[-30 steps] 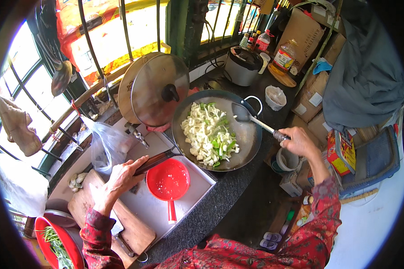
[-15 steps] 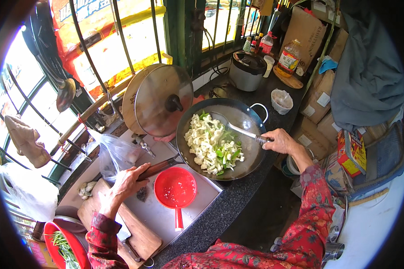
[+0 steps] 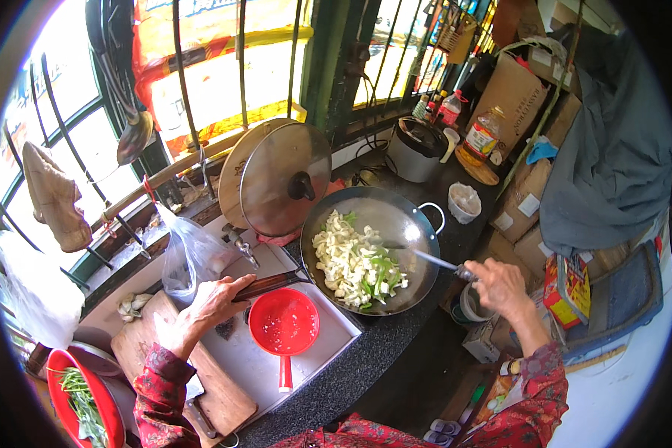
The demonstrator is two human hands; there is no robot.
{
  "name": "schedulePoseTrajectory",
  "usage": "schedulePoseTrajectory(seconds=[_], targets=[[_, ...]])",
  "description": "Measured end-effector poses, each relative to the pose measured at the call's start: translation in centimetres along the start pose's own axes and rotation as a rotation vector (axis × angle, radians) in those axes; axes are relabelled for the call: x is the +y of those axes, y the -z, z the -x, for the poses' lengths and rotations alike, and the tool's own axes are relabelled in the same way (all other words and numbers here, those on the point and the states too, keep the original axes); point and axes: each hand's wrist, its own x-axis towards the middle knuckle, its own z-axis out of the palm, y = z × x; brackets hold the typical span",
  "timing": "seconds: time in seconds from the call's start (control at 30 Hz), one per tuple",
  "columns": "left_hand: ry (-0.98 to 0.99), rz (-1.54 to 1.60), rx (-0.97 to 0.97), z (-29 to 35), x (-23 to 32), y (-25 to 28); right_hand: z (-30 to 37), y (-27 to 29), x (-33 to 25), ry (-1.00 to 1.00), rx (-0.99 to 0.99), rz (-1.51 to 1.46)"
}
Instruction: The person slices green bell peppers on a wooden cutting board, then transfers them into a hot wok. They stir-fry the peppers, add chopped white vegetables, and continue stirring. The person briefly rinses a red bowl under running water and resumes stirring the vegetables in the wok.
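A large dark wok (image 3: 417, 224) holds chopped white pieces (image 3: 334, 261), perhaps cauliflower, mixed with green strips (image 3: 384, 270) that look like pepper. My left hand (image 3: 213, 310) grips the wok's long wooden handle (image 3: 275, 281) at its left side. In my right hand (image 3: 500, 291) is the handle of a metal spatula (image 3: 434, 259). Its blade reaches into the wok at the right edge of the food and is blurred. Just below the wok handle sits a red plastic strainer or dipper (image 3: 284, 321) with white bits inside.
A glass lid (image 3: 276, 194) leans behind the wok. At lower left lie a cutting board (image 3: 228, 399), a knife (image 3: 201, 418) and a red basin (image 3: 112, 407) of greens. A rice cooker (image 3: 411, 160), an oil bottle (image 3: 481, 138) and a small white tub (image 3: 464, 201) stand beyond the wok.
My right hand has pulled back right and down with the spatula, whose blade moved right in the wok. My left hand stays on the wok handle. The view has shifted slightly.
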Motion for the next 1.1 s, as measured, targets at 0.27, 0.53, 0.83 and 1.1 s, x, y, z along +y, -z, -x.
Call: schedulePoseTrajectory(seconds=[0.27,0.53,0.83,1.1], targets=[[0.018,-0.033,-0.033,-1.0,-0.5,0.4,-16.7,-1.3,6.3,-0.095,-0.302,-0.007],[0.08,-0.059,-0.072,-2.2,-0.7,0.7,-31.8,-6.3,3.4,0.103,-0.236,0.535],[0.096,-0.015,-0.071,-2.2,-0.7,0.6,-33.1,-2.4,-1.3,0.358,-0.11,0.629],[0.0,-0.097,0.051,-1.7,-1.2,-0.3,-15.4,0.3,0.9,0.402,0.154,0.527]])
